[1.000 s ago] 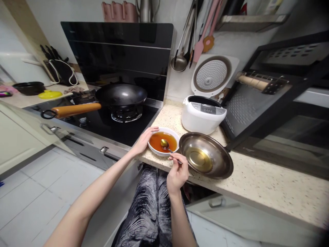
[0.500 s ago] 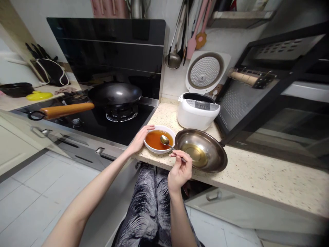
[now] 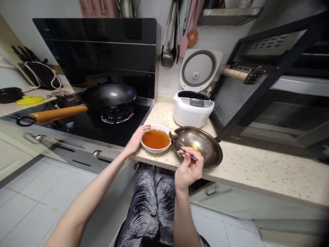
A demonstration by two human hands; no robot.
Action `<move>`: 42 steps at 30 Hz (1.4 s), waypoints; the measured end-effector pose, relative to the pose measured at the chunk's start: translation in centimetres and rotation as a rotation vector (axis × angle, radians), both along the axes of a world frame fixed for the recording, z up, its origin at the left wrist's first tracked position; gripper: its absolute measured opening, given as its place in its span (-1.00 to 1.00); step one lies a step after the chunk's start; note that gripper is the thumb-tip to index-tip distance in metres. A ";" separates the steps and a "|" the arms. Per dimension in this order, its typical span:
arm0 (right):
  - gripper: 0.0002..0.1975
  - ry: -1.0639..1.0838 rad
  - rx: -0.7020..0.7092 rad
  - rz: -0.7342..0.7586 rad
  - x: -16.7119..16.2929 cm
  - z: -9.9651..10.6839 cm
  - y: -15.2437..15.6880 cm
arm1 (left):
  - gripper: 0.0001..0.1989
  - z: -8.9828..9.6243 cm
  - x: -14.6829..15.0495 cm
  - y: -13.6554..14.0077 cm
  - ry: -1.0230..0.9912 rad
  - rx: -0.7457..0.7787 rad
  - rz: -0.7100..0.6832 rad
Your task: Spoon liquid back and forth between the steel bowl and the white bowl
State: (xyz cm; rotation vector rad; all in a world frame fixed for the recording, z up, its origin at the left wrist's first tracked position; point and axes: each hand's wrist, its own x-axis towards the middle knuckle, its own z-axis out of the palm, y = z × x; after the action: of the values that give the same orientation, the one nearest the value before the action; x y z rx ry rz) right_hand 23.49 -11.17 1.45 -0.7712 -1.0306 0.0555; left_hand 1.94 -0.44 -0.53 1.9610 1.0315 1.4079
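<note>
A white bowl (image 3: pixel 156 150) of reddish-brown liquid sits at the counter's front edge, beside the hob. My left hand (image 3: pixel 136 140) holds its left side, fingers along the rim. In my right hand (image 3: pixel 189 167) a metal spoon (image 3: pixel 173 136) is pinched by the handle. The spoon's head is raised over the gap between the bowl's right rim and a wide steel basin (image 3: pixel 212 151). Some clear yellowish liquid lies in the bottom of the basin, partly behind my right hand.
Behind the basin stands a white rice cooker (image 3: pixel 193 111) with its lid up. On the hob rests a black wok (image 3: pixel 109 95), its wooden handle (image 3: pixel 60 114) reaching left. A dark oven (image 3: pixel 282 113) fills the right rear. Utensils hang on the wall, including a ladle (image 3: pixel 166 59).
The spoon has moved right, from above the liquid in the bowl to beyond its right rim. My left hand stays on the bowl. The view has shifted slightly.
</note>
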 end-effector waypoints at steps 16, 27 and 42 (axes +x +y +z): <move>-0.83 -0.310 -0.003 -0.160 4.3 -1.5 -0.9 | -0.53 -0.1 -0.2 0.1 0.030 0.001 0.019; -0.68 -0.515 0.016 -0.152 5.0 -1.3 -0.9 | -0.54 -0.2 -0.3 0.1 0.028 0.001 0.013; -0.85 -0.334 0.069 -0.166 5.0 -1.7 -1.0 | -0.54 -0.1 -0.3 0.1 0.027 0.008 0.012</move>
State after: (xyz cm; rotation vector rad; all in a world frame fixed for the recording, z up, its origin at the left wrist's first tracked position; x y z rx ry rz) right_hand 28.53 -12.17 -0.26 -0.8171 -1.2729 -0.2582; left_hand 1.65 -0.31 -0.66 1.9885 1.0524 1.3974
